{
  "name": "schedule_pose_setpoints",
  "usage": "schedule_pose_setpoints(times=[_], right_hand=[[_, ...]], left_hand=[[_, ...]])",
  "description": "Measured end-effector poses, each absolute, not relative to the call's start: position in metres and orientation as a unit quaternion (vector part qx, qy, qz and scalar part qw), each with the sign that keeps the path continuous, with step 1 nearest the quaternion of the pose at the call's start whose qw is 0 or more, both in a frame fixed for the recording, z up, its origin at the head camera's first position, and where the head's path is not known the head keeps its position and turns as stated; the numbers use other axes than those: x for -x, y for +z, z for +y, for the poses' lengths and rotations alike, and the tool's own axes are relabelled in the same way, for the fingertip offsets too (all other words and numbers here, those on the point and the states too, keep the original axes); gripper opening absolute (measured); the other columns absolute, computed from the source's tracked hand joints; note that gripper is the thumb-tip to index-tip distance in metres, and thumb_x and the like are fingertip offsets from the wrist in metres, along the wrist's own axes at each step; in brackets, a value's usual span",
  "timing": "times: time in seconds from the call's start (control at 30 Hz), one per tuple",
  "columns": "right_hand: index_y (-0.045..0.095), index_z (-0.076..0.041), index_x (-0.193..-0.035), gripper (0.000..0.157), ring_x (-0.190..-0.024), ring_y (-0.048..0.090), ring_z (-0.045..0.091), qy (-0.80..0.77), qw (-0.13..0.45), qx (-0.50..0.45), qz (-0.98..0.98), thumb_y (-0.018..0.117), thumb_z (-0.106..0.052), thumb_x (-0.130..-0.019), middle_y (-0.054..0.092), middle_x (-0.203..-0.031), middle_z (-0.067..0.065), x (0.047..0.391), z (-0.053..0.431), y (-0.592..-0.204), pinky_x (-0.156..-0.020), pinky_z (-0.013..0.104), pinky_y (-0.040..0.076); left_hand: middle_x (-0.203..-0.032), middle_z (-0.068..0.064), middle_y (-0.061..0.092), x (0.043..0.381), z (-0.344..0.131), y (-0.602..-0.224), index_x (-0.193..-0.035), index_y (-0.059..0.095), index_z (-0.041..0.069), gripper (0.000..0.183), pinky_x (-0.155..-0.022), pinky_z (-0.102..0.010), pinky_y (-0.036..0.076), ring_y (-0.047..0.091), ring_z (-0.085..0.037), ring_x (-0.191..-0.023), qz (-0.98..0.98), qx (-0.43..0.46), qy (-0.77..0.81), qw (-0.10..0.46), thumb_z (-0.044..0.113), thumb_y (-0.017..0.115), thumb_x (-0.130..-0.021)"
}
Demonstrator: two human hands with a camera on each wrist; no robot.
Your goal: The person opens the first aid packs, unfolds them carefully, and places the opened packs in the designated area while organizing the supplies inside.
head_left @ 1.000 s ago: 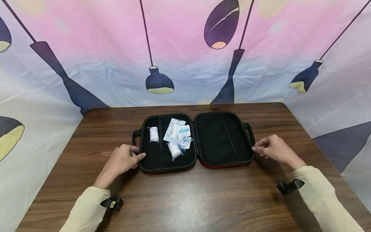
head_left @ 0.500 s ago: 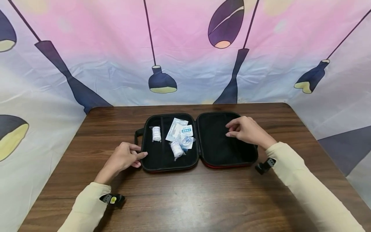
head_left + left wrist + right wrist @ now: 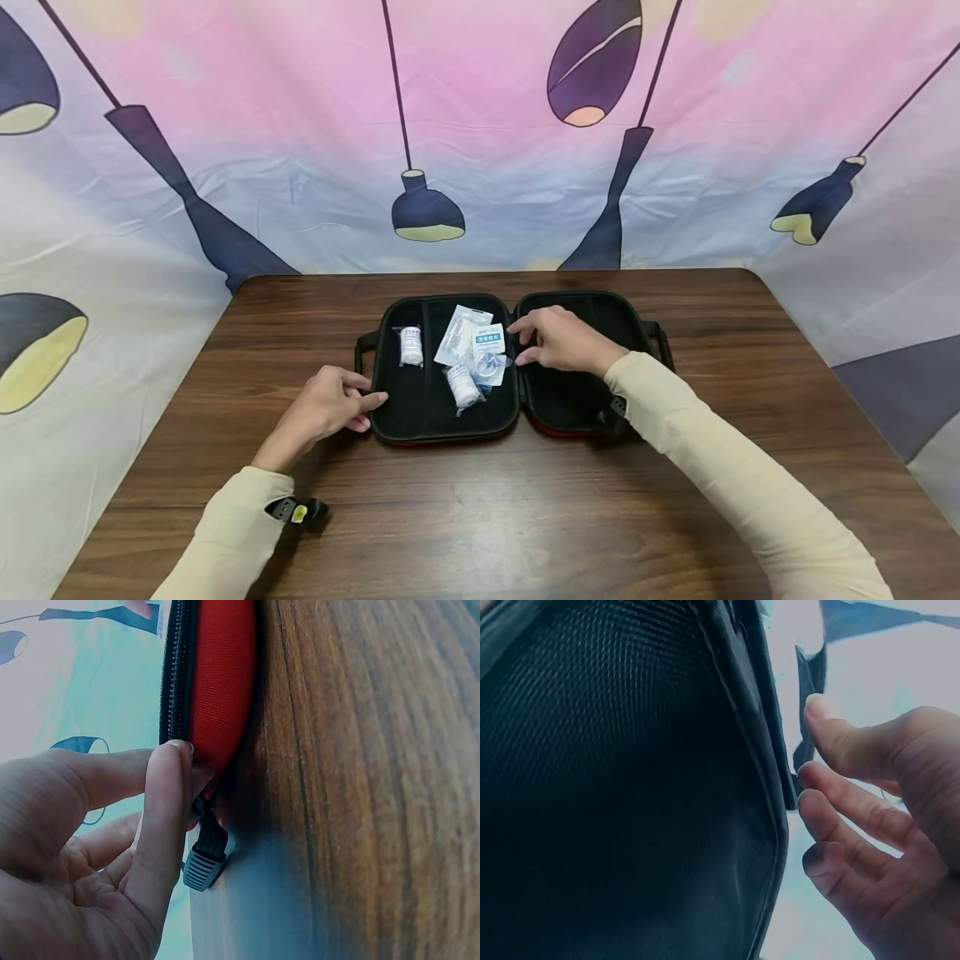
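A black-lined case (image 3: 405, 408) with a red outer shell lies unfolded on the table. Its left half holds two wrapped white rolls, one (image 3: 410, 346) at the left and another (image 3: 464, 387) nearer the middle, beside flat white packets (image 3: 457, 333) and a small clear bag (image 3: 489, 367). My left hand (image 3: 327, 406) pinches the case's left edge; in the left wrist view, the thumb (image 3: 166, 780) lies on the zipper rim by the red side (image 3: 221, 682). Over the right half, near the hinge and packets, hovers my right hand (image 3: 562, 340), fingers loosely bent around nothing.
Carry handles stick out on both sides, the left one (image 3: 365, 343) near my left hand and the right one (image 3: 660, 342) beyond my right forearm. A printed cloth (image 3: 330, 167) hangs behind the brown wooden table (image 3: 465, 517).
My right hand has left the case's right edge and moved left across the right half, up to the packets. My left hand keeps its place at the left edge.
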State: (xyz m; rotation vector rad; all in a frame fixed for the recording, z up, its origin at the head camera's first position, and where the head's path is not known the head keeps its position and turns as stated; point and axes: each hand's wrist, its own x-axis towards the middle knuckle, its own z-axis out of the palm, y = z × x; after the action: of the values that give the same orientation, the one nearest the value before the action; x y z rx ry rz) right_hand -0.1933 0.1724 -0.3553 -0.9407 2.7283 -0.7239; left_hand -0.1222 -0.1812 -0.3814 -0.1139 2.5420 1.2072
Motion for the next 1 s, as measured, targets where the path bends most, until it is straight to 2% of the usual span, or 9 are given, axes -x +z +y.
schedule_pose_setpoints(times=[0.17,0.3,0.4,0.47,0.57,0.63,0.7,0.8,1.0], right_hand=[[0.068,-0.004,-0.131,0.047,-0.074,0.055,0.015,-0.203,0.092,0.341,0.913,0.081,-0.019,-0.089,0.067,-0.106,0.009,0.193,0.155,-0.358,-0.069,0.032,0.048],[0.067,-0.007,-0.133,0.049,-0.089,0.061,0.020,-0.172,0.108,0.351,0.914,0.081,-0.021,-0.089,0.066,-0.110,0.009,0.194,0.144,-0.360,-0.074,0.033,0.051],[0.065,-0.008,-0.136,0.051,-0.096,0.062,0.021,-0.161,0.124,0.350,0.915,0.080,-0.021,-0.089,0.065,-0.113,0.008,0.195,0.138,-0.362,-0.072,0.031,0.050],[0.065,-0.011,-0.137,0.050,-0.091,0.059,0.019,-0.153,0.133,0.349,0.915,0.079,-0.020,-0.090,0.064,-0.110,0.007,0.196,0.135,-0.364,-0.065,0.027,0.045],[0.067,-0.015,-0.135,0.045,-0.074,0.047,0.015,-0.146,0.143,0.349,0.915,0.077,-0.017,-0.092,0.062,-0.103,0.006,0.198,0.133,-0.366,-0.057,0.025,0.033],[0.070,-0.016,-0.132,0.040,-0.067,0.038,0.015,-0.147,0.145,0.351,0.914,0.077,-0.015,-0.092,0.064,-0.104,0.005,0.198,0.131,-0.368,-0.055,0.026,0.027],[0.073,-0.016,-0.127,0.036,-0.065,0.035,0.014,-0.150,0.142,0.352,0.913,0.077,-0.014,-0.092,0.068,-0.108,0.004,0.199,0.130,-0.369,-0.055,0.026,0.026],[0.076,-0.014,-0.120,0.030,-0.067,0.042,0.014,-0.152,0.133,0.354,0.913,0.079,-0.016,-0.090,0.070,-0.117,0.002,0.200,0.128,-0.369,-0.055,0.025,0.029],[0.075,-0.011,-0.121,0.031,-0.079,0.055,0.015,-0.144,0.108,0.360,0.915,0.078,-0.017,-0.091,0.067,-0.108,0.003,0.198,0.128,-0.363,-0.061,0.025,0.041]], left_hand=[[-0.066,-0.008,0.066,0.123,-0.180,-0.380,-0.133,0.056,-0.014,0.051,-0.059,-0.032,0.059,0.069,-0.016,-0.058,0.896,0.032,0.412,0.159,0.018,0.072,-0.096],[-0.066,-0.008,0.066,0.123,-0.180,-0.380,-0.134,0.056,-0.014,0.051,-0.058,-0.032,0.059,0.069,-0.016,-0.058,0.899,0.032,0.407,0.161,0.018,0.071,-0.097],[-0.067,-0.008,0.067,0.123,-0.180,-0.380,-0.134,0.055,-0.014,0.051,-0.058,-0.031,0.059,0.069,-0.016,-0.058,0.899,0.032,0.405,0.164,0.018,0.071,-0.097],[-0.067,-0.009,0.067,0.123,-0.179,-0.380,-0.134,0.055,-0.015,0.051,-0.058,-0.031,0.059,0.069,-0.016,-0.058,0.899,0.032,0.404,0.164,0.018,0.071,-0.097],[-0.067,-0.008,0.067,0.123,-0.179,-0.380,-0.134,0.055,-0.014,0.051,-0.059,-0.030,0.060,0.069,-0.016,-0.058,0.899,0.035,0.404,0.165,0.018,0.071,-0.097],[-0.067,-0.008,0.067,0.123,-0.180,-0.380,-0.134,0.055,-0.014,0.052,-0.059,-0.031,0.060,0.069,-0.016,-0.058,0.899,0.033,0.404,0.165,0.018,0.071,-0.097],[-0.067,-0.008,0.067,0.123,-0.179,-0.381,-0.134,0.055,-0.014,0.051,-0.059,-0.031,0.060,0.069,-0.016,-0.058,0.899,0.034,0.405,0.164,0.018,0.071,-0.097],[-0.066,-0.008,0.067,0.123,-0.180,-0.381,-0.134,0.055,-0.014,0.051,-0.059,-0.031,0.060,0.069,-0.016,-0.058,0.899,0.033,0.405,0.163,0.017,0.071,-0.097],[-0.066,-0.008,0.066,0.122,-0.181,-0.381,-0.133,0.056,-0.015,0.051,-0.059,-0.031,0.059,0.069,-0.016,-0.058,0.902,0.030,0.402,0.156,0.018,0.071,-0.097]])
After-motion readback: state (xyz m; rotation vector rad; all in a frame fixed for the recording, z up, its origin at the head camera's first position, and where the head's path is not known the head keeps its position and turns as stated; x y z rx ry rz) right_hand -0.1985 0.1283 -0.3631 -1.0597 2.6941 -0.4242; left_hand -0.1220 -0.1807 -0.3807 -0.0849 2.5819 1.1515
